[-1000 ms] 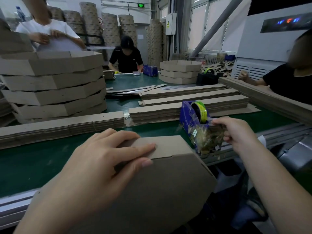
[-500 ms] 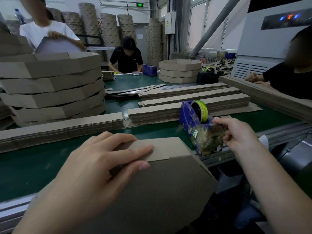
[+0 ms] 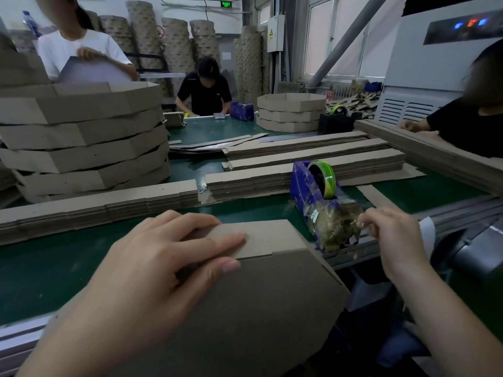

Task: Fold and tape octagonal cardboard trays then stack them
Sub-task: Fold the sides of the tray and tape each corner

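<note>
A folded octagonal cardboard tray (image 3: 258, 308) stands tilted at the near edge of the green table (image 3: 54, 257). My left hand (image 3: 163, 257) lies over its top side panel, fingers and thumb pinching the overlapping flaps together. To the right stands a blue tape dispenser (image 3: 315, 194) with a green-edged tape roll and a mass of stuck tape scraps at its front. My right hand (image 3: 392, 238) is at the dispenser's cutter end, fingertips pinching the clear tape end (image 3: 363, 225). A tall stack of finished trays (image 3: 81, 142) stands at the far left.
Rows of flat cardboard strips (image 3: 299, 175) lie across the table's middle and left. A shorter stack of trays (image 3: 290, 111) and a black dispenser (image 3: 336, 119) stand further back. Three other people work around the table. A grey machine (image 3: 435, 63) stands at the right.
My right hand has drawn slightly right and down from the dispenser's cutter. My left hand keeps its hold on the tray's flaps. The person in white has lifted a sheet.
</note>
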A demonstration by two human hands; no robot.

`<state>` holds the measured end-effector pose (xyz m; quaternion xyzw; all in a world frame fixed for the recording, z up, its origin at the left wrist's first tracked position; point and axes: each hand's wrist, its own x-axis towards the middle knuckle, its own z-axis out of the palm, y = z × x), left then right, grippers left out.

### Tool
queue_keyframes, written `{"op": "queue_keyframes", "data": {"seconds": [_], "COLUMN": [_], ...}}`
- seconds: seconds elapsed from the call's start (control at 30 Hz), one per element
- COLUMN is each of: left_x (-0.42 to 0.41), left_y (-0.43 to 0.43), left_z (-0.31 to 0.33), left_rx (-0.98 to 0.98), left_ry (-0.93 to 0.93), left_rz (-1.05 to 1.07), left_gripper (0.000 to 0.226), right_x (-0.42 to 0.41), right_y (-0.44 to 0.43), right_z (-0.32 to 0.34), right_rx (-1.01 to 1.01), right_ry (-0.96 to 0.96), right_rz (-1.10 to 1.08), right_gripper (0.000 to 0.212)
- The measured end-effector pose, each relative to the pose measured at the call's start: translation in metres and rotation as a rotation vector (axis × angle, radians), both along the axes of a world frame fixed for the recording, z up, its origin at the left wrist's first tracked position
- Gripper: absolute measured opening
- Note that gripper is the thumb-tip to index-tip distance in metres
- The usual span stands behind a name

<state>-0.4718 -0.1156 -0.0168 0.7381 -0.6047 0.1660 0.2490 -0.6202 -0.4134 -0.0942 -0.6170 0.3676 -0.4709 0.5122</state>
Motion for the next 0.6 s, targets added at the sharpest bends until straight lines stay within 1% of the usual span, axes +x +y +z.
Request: {"op": "queue_keyframes", "data": {"seconds": [0.07,0.1,0.13,0.17,0.2,0.23,0.3,0.37,0.43,0.5,0.6], "left_x": [0.0,0.0,0.001,0.001,0.0,0.0,0.001,0.001,0.001,0.001,0.002], "left_y": [0.0,-0.001,-0.001,-0.001,-0.001,-0.001,-0.002,-0.003,-0.004,-0.004,-0.002], "left_z": [0.0,0.0,0.0,0.0,0.0,0.001,0.001,0.002,0.003,0.003,0.004], "left_rx": [-0.009,-0.012,-0.014,-0.015,-0.015,-0.016,-0.02,-0.021,-0.02,-0.023,-0.021], "left_ry": [0.005,0.008,0.01,0.008,0.005,0.005,0.024,0.035,0.033,0.033,0.049], "left_rz": [0.002,0.004,0.006,0.007,0.007,0.007,0.002,-0.001,0.001,0.009,0.031], "left_gripper": [0.035,0.035,0.035,0.035,0.035,0.034,0.033,0.032,0.032,0.032,0.03], "right_x": [-0.004,-0.007,-0.01,-0.012,-0.013,-0.012,-0.01,-0.007,-0.005,0.001,0.016], "right_y": [0.001,0.002,0.005,0.008,0.013,0.02,0.047,0.085,0.126,0.159,0.188], "right_z": [-0.001,0.001,0.004,0.008,0.013,0.019,0.032,0.045,0.051,0.051,0.047], "right_rx": [-0.196,-0.283,-0.354,-0.398,-0.402,-0.373,-0.284,-0.216,-0.131,0.009,0.231], "right_ry": [0.302,0.398,0.445,0.453,0.409,0.315,0.084,-0.088,-0.201,-0.291,-0.321], "right_rz": [-0.145,-0.217,-0.275,-0.308,-0.303,-0.258,-0.107,0.055,0.216,0.343,0.431], "right_gripper": [0.033,0.032,0.03,0.028,0.026,0.023,0.018,0.011,0.01,0.013,0.014]}}
